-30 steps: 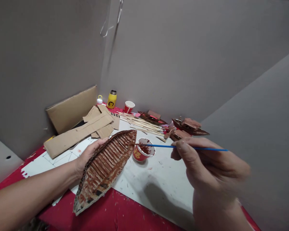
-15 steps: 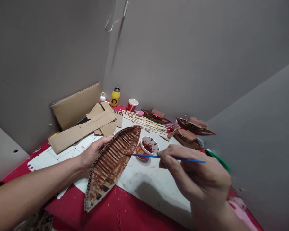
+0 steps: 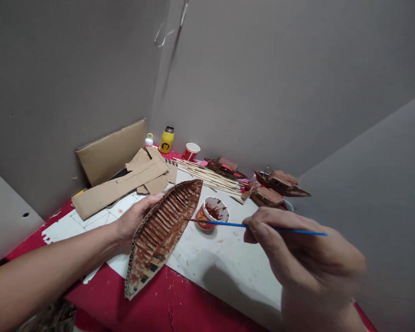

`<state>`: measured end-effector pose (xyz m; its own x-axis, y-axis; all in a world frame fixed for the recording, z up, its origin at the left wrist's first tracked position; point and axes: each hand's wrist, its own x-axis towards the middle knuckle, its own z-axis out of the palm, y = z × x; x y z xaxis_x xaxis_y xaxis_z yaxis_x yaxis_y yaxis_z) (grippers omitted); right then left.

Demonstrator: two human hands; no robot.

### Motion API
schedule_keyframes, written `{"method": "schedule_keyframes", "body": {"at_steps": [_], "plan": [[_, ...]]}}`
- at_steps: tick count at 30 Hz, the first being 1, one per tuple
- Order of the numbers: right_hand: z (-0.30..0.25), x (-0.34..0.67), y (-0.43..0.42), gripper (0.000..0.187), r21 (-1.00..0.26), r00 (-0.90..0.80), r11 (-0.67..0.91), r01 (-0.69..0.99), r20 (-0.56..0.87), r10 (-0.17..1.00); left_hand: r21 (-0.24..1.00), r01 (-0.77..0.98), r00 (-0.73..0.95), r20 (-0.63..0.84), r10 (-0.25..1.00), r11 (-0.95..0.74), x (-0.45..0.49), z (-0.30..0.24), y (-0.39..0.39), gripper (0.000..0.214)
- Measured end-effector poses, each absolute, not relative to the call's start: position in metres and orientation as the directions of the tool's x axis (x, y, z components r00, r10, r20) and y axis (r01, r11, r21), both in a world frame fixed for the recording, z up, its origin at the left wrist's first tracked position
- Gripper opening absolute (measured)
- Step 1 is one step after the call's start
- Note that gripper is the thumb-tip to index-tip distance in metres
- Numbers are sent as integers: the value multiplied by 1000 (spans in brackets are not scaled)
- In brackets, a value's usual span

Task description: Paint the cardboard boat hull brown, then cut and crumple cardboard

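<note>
Working remotely, I clamp my left hand (image 3: 133,219)'s fingers on the boat (image 3: 162,230) at near left, where the brush (image 3: 224,223) has just slid toward the right edge, so painting seems focused there, brown paint (image 3: 215,213) lies in the paper cup (image 3: 201,216), and my right hand (image 3: 304,251) pinches the brush.

My head camera is looking forward and down across the red table (image 3: 190,299) toward a wall corner (image 3: 161,76) at eleven o'clock. From close by, it is framing my left hand (image 3: 134,219) at eight o'clock and my right hand (image 3: 304,253) at four.
</note>
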<state>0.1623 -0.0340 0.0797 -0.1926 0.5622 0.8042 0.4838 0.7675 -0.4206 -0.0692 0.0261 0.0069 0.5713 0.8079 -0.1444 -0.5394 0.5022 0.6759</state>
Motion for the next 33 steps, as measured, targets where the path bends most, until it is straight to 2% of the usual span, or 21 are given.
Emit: {"method": "schedule_keyframes", "body": {"at_steps": [5,10,16,19,23,26,29,33], "plan": [[80,161,-38,23,-413,-302,802,432,772,560,665,-526,570,-187,800,530,-69,5,25,27],[80,163,-36,24,-390,-218,774,499,808,547,664,-579,540,-122,833,472,-67,8,26,23],[83,162,-37,20,-422,-470,835,354,691,549,719,-571,504,-73,860,396,-66,10,28,19],[83,156,-40,20,-424,-575,828,367,597,560,708,-576,498,-92,862,408,-66,8,27,20],[81,154,-39,17,-348,-547,835,425,637,544,729,-556,517,-74,853,400,-66,6,27,21],[81,151,-40,18,-371,-585,840,395,603,542,741,-538,549,-53,834,402,-67,6,27,21],[82,150,-42,20,-394,-662,855,337,546,513,786,-531,511,-1,859,317,-67,6,26,21],[84,153,-41,17,-277,-594,842,464,607,528,814,-532,501,80,862,234,-66,7,26,27]]}}
